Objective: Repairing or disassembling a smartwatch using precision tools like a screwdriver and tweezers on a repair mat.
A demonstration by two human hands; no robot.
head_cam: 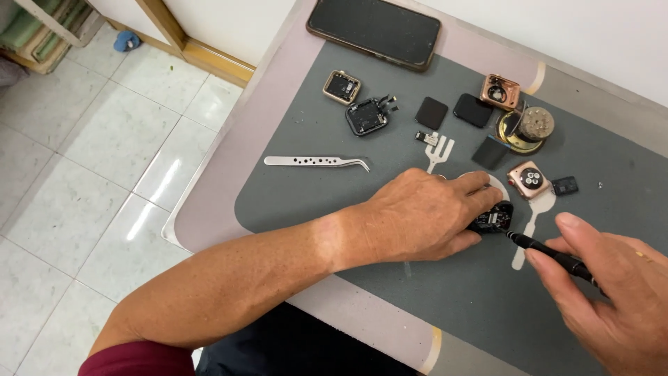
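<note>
My left hand (417,216) presses down on a small black opened watch case (492,217) on the grey work mat (306,202), holding it between thumb and fingers. My right hand (612,292) grips a thin black screwdriver (550,252), whose tip touches the right edge of that case. Most of the case is hidden under my left fingers.
Steel tweezers (316,161) lie left of my hands. Farther back are a dark phone (374,29), two opened watch cases (342,87) (367,115), two black screens (431,112), rose-gold watch bodies (500,91) (527,179), a round brass tin (525,129). The table edge and tiled floor lie left.
</note>
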